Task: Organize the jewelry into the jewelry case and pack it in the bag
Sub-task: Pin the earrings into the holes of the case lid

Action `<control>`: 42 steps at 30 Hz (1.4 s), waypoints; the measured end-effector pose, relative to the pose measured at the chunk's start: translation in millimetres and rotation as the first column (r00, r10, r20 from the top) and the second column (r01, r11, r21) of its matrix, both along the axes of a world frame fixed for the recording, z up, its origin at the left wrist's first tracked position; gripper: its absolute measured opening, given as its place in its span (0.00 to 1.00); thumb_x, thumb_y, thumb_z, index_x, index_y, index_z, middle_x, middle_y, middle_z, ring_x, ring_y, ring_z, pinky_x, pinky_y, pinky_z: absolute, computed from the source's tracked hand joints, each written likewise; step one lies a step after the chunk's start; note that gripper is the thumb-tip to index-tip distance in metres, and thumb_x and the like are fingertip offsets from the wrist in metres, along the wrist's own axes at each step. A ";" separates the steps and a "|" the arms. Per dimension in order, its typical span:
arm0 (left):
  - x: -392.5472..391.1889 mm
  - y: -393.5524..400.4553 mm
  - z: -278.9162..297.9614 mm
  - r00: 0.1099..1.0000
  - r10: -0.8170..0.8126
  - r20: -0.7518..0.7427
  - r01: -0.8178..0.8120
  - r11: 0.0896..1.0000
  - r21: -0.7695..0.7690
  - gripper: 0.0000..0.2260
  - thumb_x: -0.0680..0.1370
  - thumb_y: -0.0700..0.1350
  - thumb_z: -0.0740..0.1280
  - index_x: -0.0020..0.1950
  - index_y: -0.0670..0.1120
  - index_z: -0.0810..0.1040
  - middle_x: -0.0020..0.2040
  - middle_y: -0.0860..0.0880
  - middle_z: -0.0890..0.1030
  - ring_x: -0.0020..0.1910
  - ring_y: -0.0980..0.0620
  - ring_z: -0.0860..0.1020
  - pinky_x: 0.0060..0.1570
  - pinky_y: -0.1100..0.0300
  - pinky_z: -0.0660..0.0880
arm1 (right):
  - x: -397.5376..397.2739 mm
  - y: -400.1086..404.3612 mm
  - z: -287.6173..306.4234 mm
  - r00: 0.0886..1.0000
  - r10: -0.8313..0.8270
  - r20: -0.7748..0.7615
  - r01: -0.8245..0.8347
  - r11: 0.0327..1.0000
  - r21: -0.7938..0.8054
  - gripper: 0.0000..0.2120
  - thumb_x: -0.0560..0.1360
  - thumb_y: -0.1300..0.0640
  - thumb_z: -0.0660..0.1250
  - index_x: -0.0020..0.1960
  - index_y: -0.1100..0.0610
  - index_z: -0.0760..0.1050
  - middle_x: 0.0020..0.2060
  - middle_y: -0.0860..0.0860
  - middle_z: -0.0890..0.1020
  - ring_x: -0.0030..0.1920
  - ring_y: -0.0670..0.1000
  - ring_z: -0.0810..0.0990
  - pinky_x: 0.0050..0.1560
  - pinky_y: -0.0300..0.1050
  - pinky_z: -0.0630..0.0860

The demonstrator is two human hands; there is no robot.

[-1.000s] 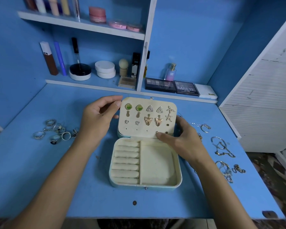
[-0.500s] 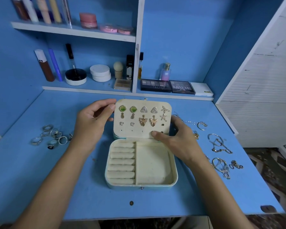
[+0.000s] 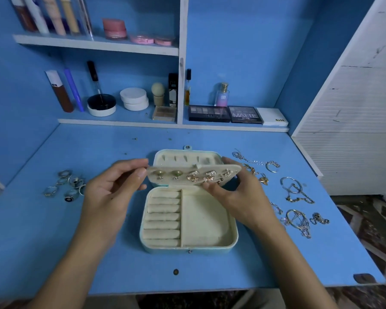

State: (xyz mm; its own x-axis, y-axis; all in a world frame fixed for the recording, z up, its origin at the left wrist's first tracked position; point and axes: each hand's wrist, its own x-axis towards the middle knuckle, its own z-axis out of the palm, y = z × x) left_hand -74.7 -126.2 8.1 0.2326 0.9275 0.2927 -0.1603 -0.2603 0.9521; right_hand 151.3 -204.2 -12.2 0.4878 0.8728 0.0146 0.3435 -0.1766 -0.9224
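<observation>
A pale blue jewelry case [image 3: 231,239] with a cream lining lies open mid-table, its lid [image 3: 185,158] flat behind it. Ring rolls fill the left half; the right compartment holds nothing. A cream earring panel [image 3: 194,173] studded with several earrings tilts forward over the case. My left hand [image 3: 118,186] pinches the panel's left end and my right hand [image 3: 230,192] grips its right end. Several silver rings [image 3: 65,185] lie to the left, and chains, necklaces and bracelets [image 3: 296,197] lie to the right.
A low shelf [image 3: 120,122] at the back carries cosmetics, eyeshadow palettes [image 3: 208,113] and a perfume bottle [image 3: 222,95]. An upper shelf [image 3: 94,44] holds tubes and pink jars. A white slatted cabinet [image 3: 354,130] stands at the right. No bag is in view.
The earring panel, upright against the lid before, now tips forward away from it, baring the lid's pockets. Both hands moved with it to its two ends.
</observation>
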 end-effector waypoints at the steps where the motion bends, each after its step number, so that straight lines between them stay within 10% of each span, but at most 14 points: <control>1: -3.6 -3.5 -3.4 1.000 -0.003 -0.011 0.003 1.000 0.004 0.10 0.72 0.46 0.68 0.46 0.60 0.85 0.46 0.55 0.85 0.45 0.57 0.82 0.48 0.64 0.79 | -0.5 -1.0 -0.7 0.999 -0.009 0.045 0.010 1.000 -0.012 0.27 0.68 0.44 0.79 0.64 0.42 0.75 0.54 0.38 0.83 0.53 0.34 0.80 0.58 0.40 0.78; 4: -14.6 -9.6 -13.5 0.999 -0.039 -0.032 0.040 0.999 0.014 0.07 0.72 0.53 0.72 0.48 0.55 0.85 0.49 0.50 0.86 0.49 0.51 0.82 0.52 0.58 0.80 | -0.7 -4.8 1.4 0.988 -0.009 0.152 0.014 0.999 -0.031 0.30 0.68 0.45 0.78 0.68 0.45 0.74 0.60 0.38 0.77 0.50 0.28 0.76 0.51 0.25 0.72; 10: -26.8 -10.0 -25.2 0.995 -0.094 -0.027 0.094 0.996 -0.012 0.19 0.65 0.64 0.77 0.47 0.52 0.86 0.49 0.46 0.86 0.51 0.46 0.83 0.54 0.58 0.80 | 2.4 -9.5 -3.5 0.964 0.031 0.265 -0.013 0.998 -0.068 0.22 0.71 0.55 0.76 0.64 0.53 0.80 0.68 0.42 0.73 0.75 0.45 0.66 0.66 0.34 0.63; 21: -29.2 0.2 -14.1 0.973 -0.202 -0.112 0.201 0.979 -0.023 0.19 0.63 0.65 0.77 0.46 0.53 0.86 0.44 0.50 0.85 0.49 0.49 0.83 0.54 0.59 0.78 | 1.4 -14.3 -4.6 0.950 0.042 0.309 -0.049 0.999 0.018 0.18 0.70 0.60 0.76 0.59 0.54 0.83 0.60 0.36 0.74 0.73 0.51 0.70 0.59 0.31 0.65; 31: 22.5 41.5 38.0 0.810 -0.316 -0.494 0.383 0.923 0.038 0.09 0.74 0.38 0.72 0.45 0.53 0.86 0.46 0.55 0.86 0.50 0.54 0.83 0.54 0.63 0.78 | 1.4 -14.6 -9.0 0.930 0.034 0.365 -0.054 0.997 0.047 0.19 0.69 0.59 0.77 0.59 0.56 0.83 0.68 0.50 0.76 0.74 0.54 0.69 0.64 0.34 0.64; 42: 74.8 51.4 46.3 0.591 -0.406 -0.697 0.524 0.850 -0.050 0.11 0.74 0.41 0.75 0.51 0.55 0.84 0.46 0.56 0.85 0.45 0.60 0.84 0.48 0.68 0.77 | 1.3 -14.3 -14.6 0.911 0.021 0.412 -0.059 0.995 0.078 0.32 0.65 0.37 0.60 0.59 0.55 0.83 0.69 0.55 0.75 0.74 0.56 0.69 0.64 0.40 0.67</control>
State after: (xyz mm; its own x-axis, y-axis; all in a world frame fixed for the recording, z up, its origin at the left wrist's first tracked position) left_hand 0.1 -74.7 54.4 0.8029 0.5961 0.0005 0.3526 -0.4756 0.8059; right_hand 152.6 -218.4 -26.8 0.3873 0.8778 0.2820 0.7001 -0.0809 -0.7094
